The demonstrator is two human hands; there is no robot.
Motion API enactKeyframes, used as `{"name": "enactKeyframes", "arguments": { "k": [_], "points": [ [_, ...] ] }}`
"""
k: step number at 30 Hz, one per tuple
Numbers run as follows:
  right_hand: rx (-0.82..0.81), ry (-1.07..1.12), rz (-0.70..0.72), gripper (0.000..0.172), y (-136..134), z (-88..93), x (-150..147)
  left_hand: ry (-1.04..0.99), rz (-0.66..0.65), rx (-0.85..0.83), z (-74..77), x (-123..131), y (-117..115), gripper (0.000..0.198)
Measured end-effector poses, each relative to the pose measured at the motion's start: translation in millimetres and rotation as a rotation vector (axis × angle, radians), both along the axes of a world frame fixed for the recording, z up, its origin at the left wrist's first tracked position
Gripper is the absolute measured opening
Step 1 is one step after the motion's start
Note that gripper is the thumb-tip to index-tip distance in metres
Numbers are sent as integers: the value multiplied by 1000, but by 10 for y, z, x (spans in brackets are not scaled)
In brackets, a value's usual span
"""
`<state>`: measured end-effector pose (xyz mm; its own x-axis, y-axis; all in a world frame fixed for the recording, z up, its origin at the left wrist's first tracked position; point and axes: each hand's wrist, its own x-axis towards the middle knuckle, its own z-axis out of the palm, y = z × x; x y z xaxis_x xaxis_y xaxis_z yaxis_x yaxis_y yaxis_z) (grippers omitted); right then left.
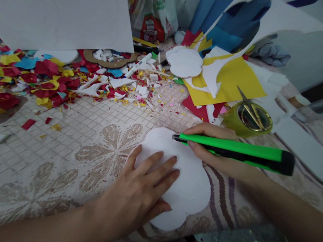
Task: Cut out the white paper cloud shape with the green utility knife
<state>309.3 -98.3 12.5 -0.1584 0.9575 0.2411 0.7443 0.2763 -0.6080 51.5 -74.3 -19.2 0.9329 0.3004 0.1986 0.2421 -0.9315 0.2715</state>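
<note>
A white cloud-shaped foam cutout (189, 185) lies on the lace tablecloth (63, 152) near the front edge. My left hand (142, 194) rests flat on its left side, fingers spread and pressing it down. My right hand (213, 145) grips a green and black utility knife (235, 151). The knife's tip touches the upper right edge of the cutout.
Red, yellow, blue and white paper scraps (51, 76) litter the far side. A second white cloud shape (184, 61) lies on yellow sheets (228, 82). Scissors rest on a green tape roll (248, 119) at the right. A white board (58, 19) leans at the back, blue sheets (222, 2) beside it.
</note>
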Motion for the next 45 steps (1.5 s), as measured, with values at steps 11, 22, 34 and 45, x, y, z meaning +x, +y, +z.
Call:
{"name": "enactKeyframes", "arguments": {
  "k": [11, 22, 34, 45],
  "points": [
    [23, -8, 26, 15, 9, 3, -9, 2, 0, 21, -10, 8, 17, 48],
    [31, 15, 38, 16, 11, 37, -60, 19, 0, 18, -23, 0, 12, 49],
    [-141, 72, 67, 16, 43, 91, -80, 2, -2, 26, 28, 12, 21, 48],
    [-27, 100, -3, 16, -28, 101, 28, 32, -2, 43, 15, 2, 41, 44]
  ]
}}
